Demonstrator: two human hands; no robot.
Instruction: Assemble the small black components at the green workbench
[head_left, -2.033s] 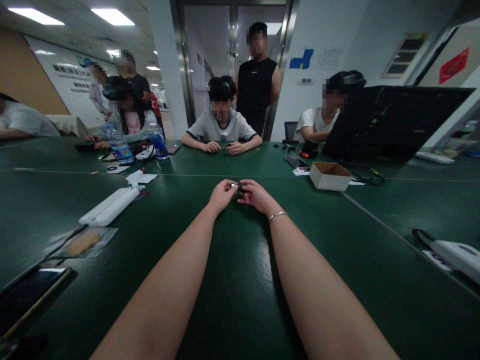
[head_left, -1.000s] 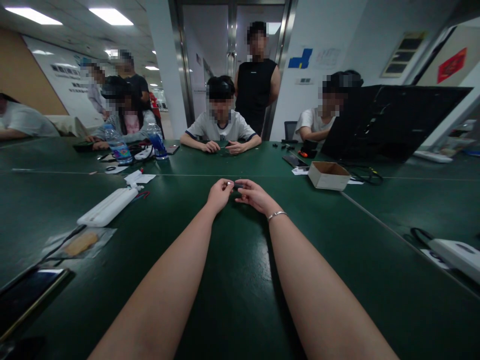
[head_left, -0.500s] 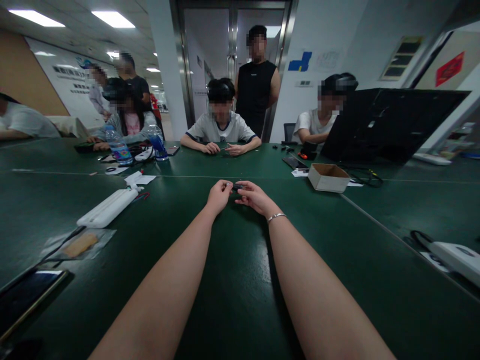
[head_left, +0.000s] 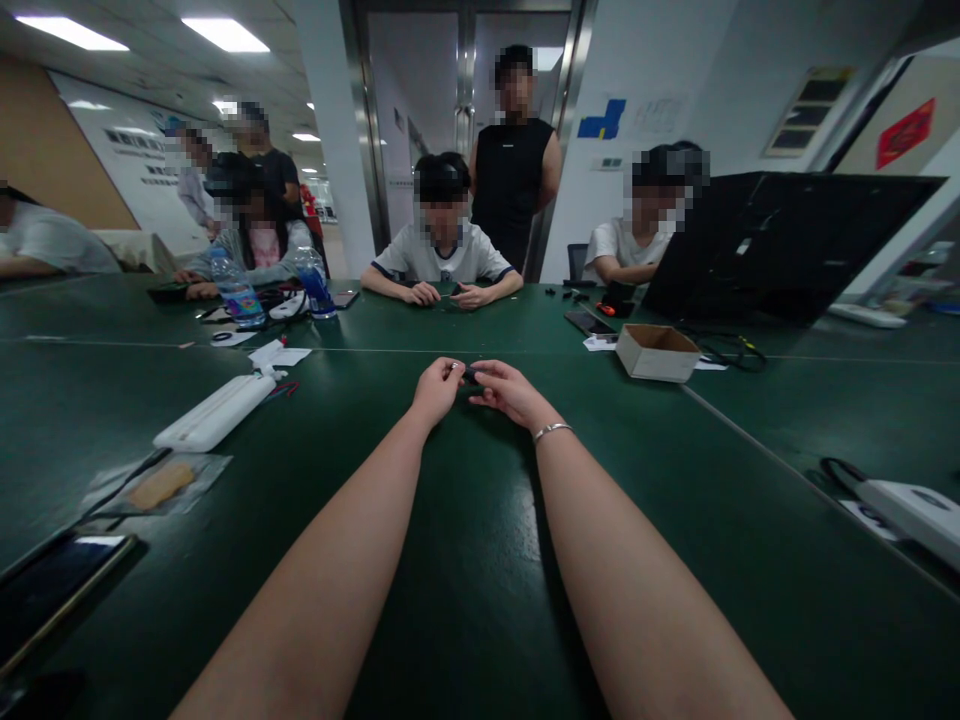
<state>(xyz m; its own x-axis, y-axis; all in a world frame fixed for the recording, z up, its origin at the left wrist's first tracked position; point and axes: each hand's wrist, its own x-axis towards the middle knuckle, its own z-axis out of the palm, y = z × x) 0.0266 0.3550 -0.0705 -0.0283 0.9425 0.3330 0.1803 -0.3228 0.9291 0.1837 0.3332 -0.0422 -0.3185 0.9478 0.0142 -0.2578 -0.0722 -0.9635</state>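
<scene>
Both my arms reach forward over the dark green table. My left hand and my right hand meet at the middle of the table, fingertips pinched together on a small dark object with a pale silvery end. The object is too small to name. My left fingers grip its pale end, my right fingers its dark end. A thin silver bracelet circles my right wrist.
A white oblong case, a plastic bag and a phone lie at the left. A cardboard box and a black laptop stand at the right, a white device nearer. Several people sit or stand across the table.
My hands stay pinched together at the same spot, with only slight shifts of the fingertips. The view wobbles a little.
</scene>
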